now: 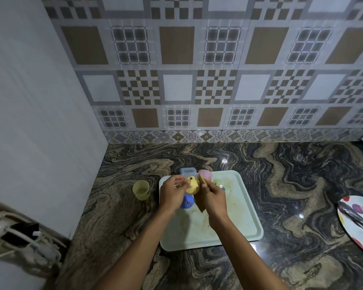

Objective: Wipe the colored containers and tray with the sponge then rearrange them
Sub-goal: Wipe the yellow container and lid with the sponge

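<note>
1. The left hand (171, 195), gripping the yellow container (192, 187), hides most of the blue container (187, 203) from us.
2. The right hand (215, 198) covers the middle of the sponge (202, 207) it holds.
3. The right edge cuts off the spotted plate (350, 231); we cannot name the utensil (354, 215) on it.

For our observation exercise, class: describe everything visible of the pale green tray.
The tray is pale green, plastic-looking, rectangular with rounded corners and a low raised rim. It lies flat on the marbled counter, its floor smeared with brownish stains. A blue container stands near its left edge.
</note>
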